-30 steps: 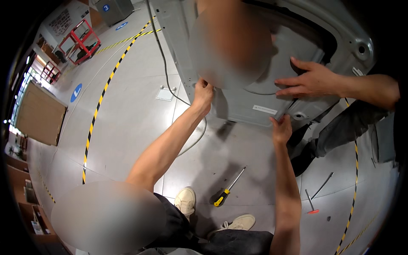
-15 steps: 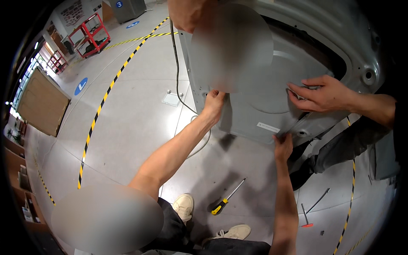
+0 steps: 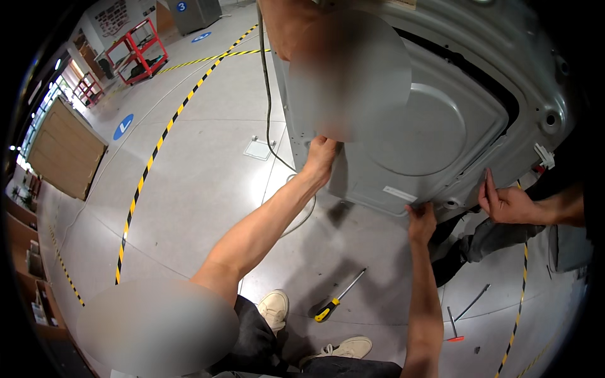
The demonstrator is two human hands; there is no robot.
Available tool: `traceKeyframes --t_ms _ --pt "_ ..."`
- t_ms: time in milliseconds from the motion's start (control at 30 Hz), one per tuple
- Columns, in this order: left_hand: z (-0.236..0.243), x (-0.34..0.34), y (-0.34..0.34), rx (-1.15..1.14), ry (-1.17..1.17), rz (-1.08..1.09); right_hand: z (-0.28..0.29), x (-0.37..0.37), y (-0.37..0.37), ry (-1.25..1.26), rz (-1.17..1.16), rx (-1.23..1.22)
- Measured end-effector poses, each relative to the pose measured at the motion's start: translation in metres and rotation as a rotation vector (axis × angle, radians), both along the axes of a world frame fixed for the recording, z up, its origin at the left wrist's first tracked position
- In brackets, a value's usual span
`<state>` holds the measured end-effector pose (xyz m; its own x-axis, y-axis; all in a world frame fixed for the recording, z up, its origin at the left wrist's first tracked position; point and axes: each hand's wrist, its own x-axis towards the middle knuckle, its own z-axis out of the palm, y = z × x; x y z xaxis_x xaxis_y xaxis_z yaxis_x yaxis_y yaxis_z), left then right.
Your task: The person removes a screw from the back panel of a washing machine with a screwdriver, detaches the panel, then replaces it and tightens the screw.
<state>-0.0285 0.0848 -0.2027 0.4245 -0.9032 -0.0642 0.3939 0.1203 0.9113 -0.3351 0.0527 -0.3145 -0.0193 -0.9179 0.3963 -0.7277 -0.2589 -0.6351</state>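
A large grey metal car door panel (image 3: pixel 441 135) stands tilted before me, partly covered by a blurred patch. My left hand (image 3: pixel 321 159) is closed at the panel's lower left side; whatever lies in its fingers is hidden. Along the lower edge, right of a small white label (image 3: pixel 399 193), my right hand (image 3: pixel 422 223) grips the panel with curled fingers. A co-worker's hand (image 3: pixel 507 201) is beside the panel's right lower corner, fingers drawn together. Another person's arm (image 3: pixel 287 28) comes in at the top, its hand lost in the blur.
A yellow-black screwdriver (image 3: pixel 328 309) lies on the floor near my shoes (image 3: pixel 274 309). Further right is a T-handled tool (image 3: pixel 455 335) with a red part. A dark cable (image 3: pixel 268 107) hangs along the panel's left side. Red carts (image 3: pixel 135 53) stand far left, beyond striped floor tape (image 3: pixel 154 148).
The co-worker's right-side hand has moved off the panel's face, down and to the right, uncovering a white clip-like piece at the panel's right. My two hands keep their places.
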Motion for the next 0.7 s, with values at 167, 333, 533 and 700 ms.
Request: traceKeyframes --t_ms 167,333,533,700 --pt "0.004 0.0 -0.001 -0.015 0.04 -0.036 0.004 -0.002 -0.002 0.042 -0.045 0.036" --pt "0.009 0.001 -0.001 0.013 0.054 0.019 0.01 -0.002 -0.002 0.046 -0.023 0.03" --pt "0.032 -0.009 0.006 0.078 0.057 0.063 0.017 -0.005 0.004 -0.073 0.019 -0.077" --pt "0.029 -0.005 0.002 0.012 0.111 0.026 0.006 -0.013 0.002 0.064 -0.043 -0.129"
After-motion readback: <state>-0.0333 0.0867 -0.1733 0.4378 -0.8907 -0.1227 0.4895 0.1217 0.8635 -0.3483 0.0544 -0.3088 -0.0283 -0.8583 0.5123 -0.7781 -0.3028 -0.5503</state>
